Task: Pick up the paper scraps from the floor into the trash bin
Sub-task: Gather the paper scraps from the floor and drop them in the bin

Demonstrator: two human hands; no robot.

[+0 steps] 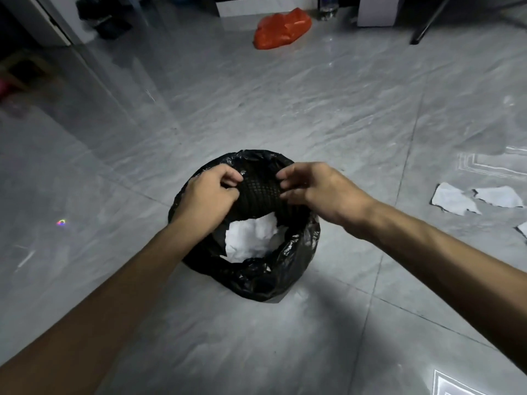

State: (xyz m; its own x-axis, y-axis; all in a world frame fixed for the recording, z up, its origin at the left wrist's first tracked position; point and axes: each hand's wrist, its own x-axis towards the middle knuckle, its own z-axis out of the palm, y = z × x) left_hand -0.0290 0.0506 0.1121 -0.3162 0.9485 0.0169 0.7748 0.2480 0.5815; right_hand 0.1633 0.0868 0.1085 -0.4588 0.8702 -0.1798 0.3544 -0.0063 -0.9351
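A round trash bin lined with a black plastic bag stands on the grey tiled floor at the centre. White crumpled paper lies inside it. My left hand hovers over the bin's left rim with its fingers curled, and whether it pinches the bag edge I cannot tell. My right hand is over the right rim, fingers bent and slightly apart, with nothing visible in it. Torn white paper scraps lie on the floor to the right, another scrap beside them.
An orange plastic bag lies on the floor at the back. A bottle, a white box and a dark chair leg stand behind it. A door frame and dark clutter sit at the far left.
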